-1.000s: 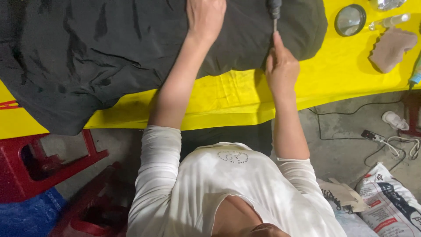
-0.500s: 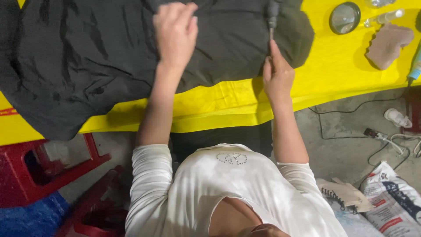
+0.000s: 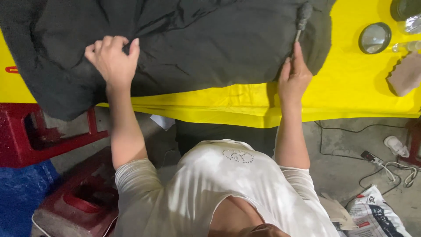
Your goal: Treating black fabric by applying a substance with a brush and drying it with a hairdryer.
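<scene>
Item: large black fabric garment (image 3: 184, 48), crumpled, spread across the yellow cloth-covered table (image 3: 351, 92); its lower edge hangs over the table's near side at the left, above a red plastic stool (image 3: 48, 136)

Left hand (image 3: 113, 61): on the garment's left part, fingers curled, pinching a fold of the black fabric

Right hand (image 3: 294, 77): at the garment's right part near the table's front edge, fingers closed around the thin metal shaft of a small dark-headed brush tool (image 3: 302, 17); the tool's head lies against the fabric near the garment's upper right corner

On the table, right of the garment and apart from it: round black-rimmed magnifying glass or mirror (image 3: 374, 38); small clear bottle (image 3: 408, 46) lying just beside it; brown rectangular pad or sponge (image 3: 405, 74) near the right edge

Below the table: second red plastic stool (image 3: 83, 197) at lower left, blue sheet (image 3: 22, 193) beside it; black cable (image 3: 346, 145) and white plug with cord (image 3: 394, 164) on the grey floor at the right; printed sack (image 3: 377, 210) at lower right

Person: white top, seen from above, both forearms stretched to the table
</scene>
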